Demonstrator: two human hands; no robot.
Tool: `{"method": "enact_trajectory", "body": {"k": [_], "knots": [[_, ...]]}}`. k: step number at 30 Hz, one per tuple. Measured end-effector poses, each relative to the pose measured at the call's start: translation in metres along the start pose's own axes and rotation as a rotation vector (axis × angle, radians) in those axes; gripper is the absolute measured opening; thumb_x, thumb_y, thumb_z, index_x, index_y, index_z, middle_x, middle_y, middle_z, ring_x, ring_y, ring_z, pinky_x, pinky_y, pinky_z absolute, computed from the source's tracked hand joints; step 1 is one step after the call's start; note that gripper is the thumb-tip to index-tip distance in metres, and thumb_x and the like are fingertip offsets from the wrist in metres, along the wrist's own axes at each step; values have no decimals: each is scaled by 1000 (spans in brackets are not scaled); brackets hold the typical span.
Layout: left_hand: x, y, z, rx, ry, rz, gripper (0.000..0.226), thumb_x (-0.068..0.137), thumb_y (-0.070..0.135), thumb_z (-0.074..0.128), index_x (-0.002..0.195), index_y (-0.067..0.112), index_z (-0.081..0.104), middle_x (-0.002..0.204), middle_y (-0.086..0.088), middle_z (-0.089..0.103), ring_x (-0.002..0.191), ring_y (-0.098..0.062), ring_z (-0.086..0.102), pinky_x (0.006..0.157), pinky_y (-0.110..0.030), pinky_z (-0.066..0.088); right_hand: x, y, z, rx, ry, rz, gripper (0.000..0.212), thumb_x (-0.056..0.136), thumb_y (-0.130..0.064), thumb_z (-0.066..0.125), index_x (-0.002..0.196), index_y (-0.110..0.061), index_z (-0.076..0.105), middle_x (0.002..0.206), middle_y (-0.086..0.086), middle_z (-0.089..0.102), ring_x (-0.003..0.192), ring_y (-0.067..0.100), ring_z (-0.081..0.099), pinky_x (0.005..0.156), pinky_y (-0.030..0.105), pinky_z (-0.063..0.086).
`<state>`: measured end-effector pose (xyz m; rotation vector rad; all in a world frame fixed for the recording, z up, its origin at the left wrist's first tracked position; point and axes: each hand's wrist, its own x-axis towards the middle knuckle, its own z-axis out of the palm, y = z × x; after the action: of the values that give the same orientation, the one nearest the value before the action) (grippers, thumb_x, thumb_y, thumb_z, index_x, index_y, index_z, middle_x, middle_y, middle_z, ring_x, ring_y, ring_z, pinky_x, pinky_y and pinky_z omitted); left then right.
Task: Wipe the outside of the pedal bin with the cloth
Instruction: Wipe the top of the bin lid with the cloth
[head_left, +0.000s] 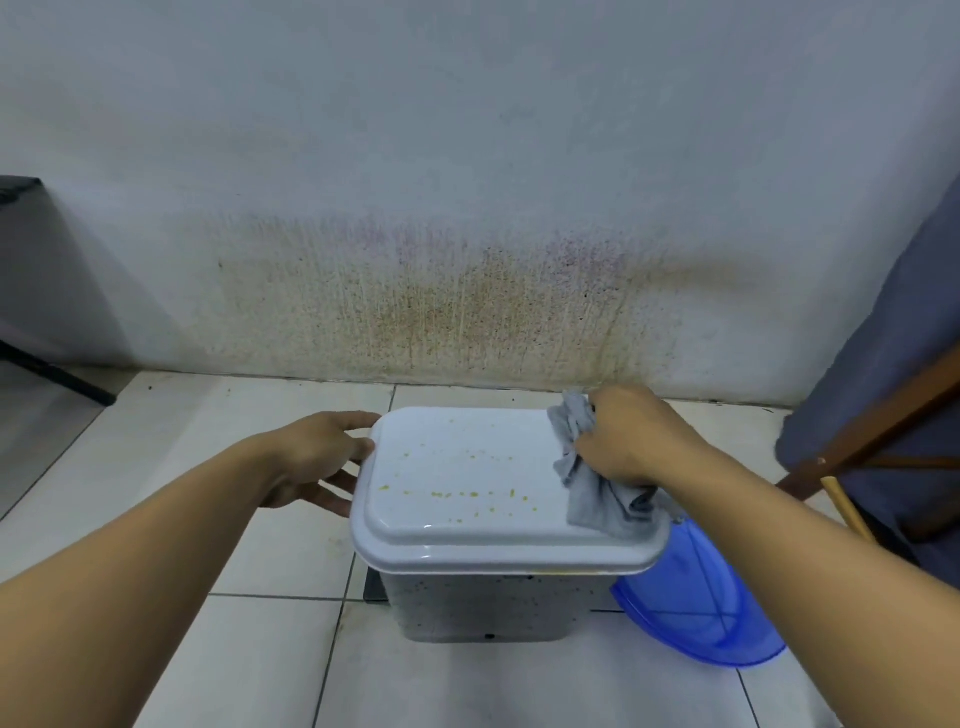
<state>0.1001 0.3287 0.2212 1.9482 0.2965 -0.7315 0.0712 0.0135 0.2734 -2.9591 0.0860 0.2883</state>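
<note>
Grey cloth (597, 501), one piece, sits bunched in the curled fingers of the right hand (626, 441), on the right side of the lid (457, 525) of the single white pedal bin (493, 608). The left hand (311, 457), fingers nearly straight, touches the lid's left edge. Between both sets of fingers lie yellow specks (472, 493); one blue basin (691, 613) stands beside the bin.

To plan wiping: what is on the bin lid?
Yellow specks and the grey cloth, held by the right hand at the right edge of the lid. Anything under the cloth is hidden.
</note>
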Motion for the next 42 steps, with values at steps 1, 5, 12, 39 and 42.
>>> {"method": "enact_trajectory", "body": {"k": [1,5,12,39,42], "knots": [[0,0,0,6,1,2,40,107,14,46,141,33,55,109,-4,77,90,-31,76,78,-52,63,1,-9,1,-10,-6,-30,23,92,-27,57,73,-21,45,97,8,56,82,24,55,58,30,42],[2,1,2,12,16,7,40,107,13,43,140,33,57,110,-4,77,89,-31,77,75,-50,63,8,-51,12,47,20,-113,21,95,-34,55,102,-15,59,119,13,46,102,32,56,78,34,45],[3,0,1,-1,-9,26,41,105,10,44,135,32,60,108,-4,78,88,-30,76,73,-45,63,8,-119,38,76,-23,-384,22,84,-30,59,103,-24,52,116,2,39,108,27,46,77,37,40],[4,-7,8,-94,44,-23,49,104,11,42,140,41,56,115,-6,75,87,-27,70,73,-39,61,-41,7,30,-51,-120,-651,37,74,0,51,82,-36,50,89,-14,47,87,13,32,74,33,41],[5,-7,8,-81,47,-20,49,104,11,42,138,42,58,112,-5,76,87,-27,71,74,-39,61,-42,42,22,-68,-119,-564,36,73,-1,51,78,-36,50,90,-13,49,89,10,35,73,31,42]]}}
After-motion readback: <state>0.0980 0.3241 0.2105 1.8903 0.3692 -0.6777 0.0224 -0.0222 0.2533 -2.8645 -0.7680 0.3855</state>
